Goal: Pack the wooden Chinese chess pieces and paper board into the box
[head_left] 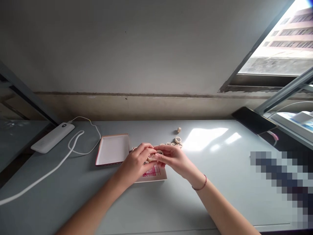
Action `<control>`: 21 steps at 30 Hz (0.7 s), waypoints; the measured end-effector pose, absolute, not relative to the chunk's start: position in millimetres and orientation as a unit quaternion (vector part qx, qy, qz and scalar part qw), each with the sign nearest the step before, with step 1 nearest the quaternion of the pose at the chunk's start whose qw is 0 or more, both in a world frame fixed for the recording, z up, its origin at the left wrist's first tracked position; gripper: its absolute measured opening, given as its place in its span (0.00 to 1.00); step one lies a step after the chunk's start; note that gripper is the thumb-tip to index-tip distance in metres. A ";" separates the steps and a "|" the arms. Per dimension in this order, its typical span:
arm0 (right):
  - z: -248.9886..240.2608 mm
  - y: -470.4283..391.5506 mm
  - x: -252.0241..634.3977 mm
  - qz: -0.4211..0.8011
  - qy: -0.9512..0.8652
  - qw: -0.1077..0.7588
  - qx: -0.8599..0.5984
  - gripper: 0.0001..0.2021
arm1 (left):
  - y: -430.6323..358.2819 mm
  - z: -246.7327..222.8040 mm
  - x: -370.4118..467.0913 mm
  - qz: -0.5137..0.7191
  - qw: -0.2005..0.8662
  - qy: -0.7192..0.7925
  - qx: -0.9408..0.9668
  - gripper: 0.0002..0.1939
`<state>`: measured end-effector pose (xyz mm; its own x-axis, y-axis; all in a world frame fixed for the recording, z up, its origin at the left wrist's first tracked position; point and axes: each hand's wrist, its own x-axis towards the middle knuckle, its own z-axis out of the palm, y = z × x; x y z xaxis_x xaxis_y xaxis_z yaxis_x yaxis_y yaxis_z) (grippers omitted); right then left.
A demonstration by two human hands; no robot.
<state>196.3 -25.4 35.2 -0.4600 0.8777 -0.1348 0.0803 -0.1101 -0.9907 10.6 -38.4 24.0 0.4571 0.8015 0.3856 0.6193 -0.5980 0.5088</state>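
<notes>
Both hands meet over a shallow box with pink line markings on its floor. My right hand is closed, thumb and fingers around a round wooden Chinese chess piece. Against it, my left hand curls over more chess pieces with dark characters; its fingers partly cover them. Just behind the hands lie several loose chess pieces on the desk, some hidden by my right hand. One small piece stands on its edge farther back.
The box lid lies inside-up on the grey desk, left of the box. A white power bank with a white cable is at the far left. A black phone leans at the right by a metal frame. Sunlight falls on the desk.
</notes>
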 end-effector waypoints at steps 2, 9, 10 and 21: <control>33.7 -28.0 195.9 0.628 -0.587 0.314 -0.403 0.19 | -37.9 24.6 10.6 0.305 0.163 0.425 0.836 0.07; 25.3 24.3 235.9 0.297 -0.665 0.377 -0.572 0.19 | -35.8 17.0 14.2 0.321 0.179 0.394 0.843 0.02; 22.7 41.2 245.4 0.177 -0.652 0.383 -0.630 0.21 | -35.9 16.6 14.7 0.319 0.178 0.384 0.848 0.02; -21.5 109.8 274.1 -0.015 -0.713 0.060 -0.698 0.17 | -32.8 17.4 8.4 0.308 0.158 0.394 0.852 0.02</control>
<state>274.1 109.8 -21.5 -0.0185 0.9941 0.1068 0.9977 0.0253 -0.0621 8.4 -32.8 17.4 0.5005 0.7679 0.3998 0.5729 -0.6400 0.5120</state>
